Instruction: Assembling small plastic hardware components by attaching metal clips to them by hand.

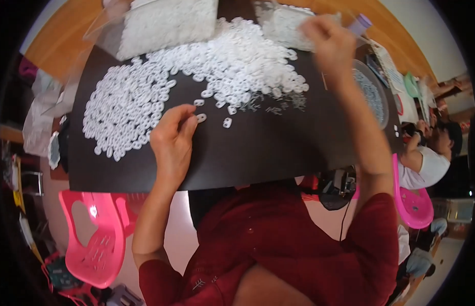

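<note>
Table (278, 148) dark under white pieces (237, 58); pink chair (105, 250) nearby; left hand (172, 136) half-curled, right hand (333, 47) blurred; both grips unclear

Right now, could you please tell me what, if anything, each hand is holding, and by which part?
It cannot be told: the left hand is beside white pieces; the right hand is blurred.

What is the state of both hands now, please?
Left hand: curled near a white piece; grip cannot be told.
Right hand: blurred; cannot be told.
</note>
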`<state>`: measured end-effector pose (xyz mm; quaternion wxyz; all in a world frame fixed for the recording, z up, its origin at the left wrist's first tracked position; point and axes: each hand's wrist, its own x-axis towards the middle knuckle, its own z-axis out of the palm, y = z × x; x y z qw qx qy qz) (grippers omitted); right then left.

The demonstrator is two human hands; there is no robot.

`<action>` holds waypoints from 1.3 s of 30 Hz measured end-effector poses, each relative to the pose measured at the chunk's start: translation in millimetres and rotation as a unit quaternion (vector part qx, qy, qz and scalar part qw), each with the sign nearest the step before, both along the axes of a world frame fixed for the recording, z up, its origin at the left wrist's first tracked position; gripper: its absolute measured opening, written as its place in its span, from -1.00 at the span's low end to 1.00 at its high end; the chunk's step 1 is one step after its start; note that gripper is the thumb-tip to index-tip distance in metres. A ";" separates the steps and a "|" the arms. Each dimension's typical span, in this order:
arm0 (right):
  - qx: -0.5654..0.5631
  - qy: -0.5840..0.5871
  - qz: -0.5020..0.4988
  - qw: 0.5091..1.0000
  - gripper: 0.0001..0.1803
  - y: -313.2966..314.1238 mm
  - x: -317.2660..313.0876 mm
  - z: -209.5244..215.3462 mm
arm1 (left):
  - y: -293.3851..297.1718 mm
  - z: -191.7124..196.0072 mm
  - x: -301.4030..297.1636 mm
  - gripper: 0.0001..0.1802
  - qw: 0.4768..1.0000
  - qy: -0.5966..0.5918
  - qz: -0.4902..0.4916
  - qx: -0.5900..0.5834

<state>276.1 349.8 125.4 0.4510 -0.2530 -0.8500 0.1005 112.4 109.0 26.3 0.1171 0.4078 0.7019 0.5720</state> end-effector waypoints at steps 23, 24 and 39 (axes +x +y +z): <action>0.014 -0.081 0.172 0.982 -0.86 -62.8 9.0 -65.5 | 37.8 11.9 -27.4 -0.86 0.970 0.204 -0.066 -0.111; -0.022 -0.103 0.193 0.976 -0.86 -68.8 9.3 -70.5 | 31.2 16.2 -22.5 -0.86 0.971 0.201 -0.069 -0.111; -0.006 -0.146 0.119 0.982 -0.84 -73.1 33.2 -90.2 | -13.3 -5.1 48.6 -0.89 0.941 -0.328 -0.087 0.014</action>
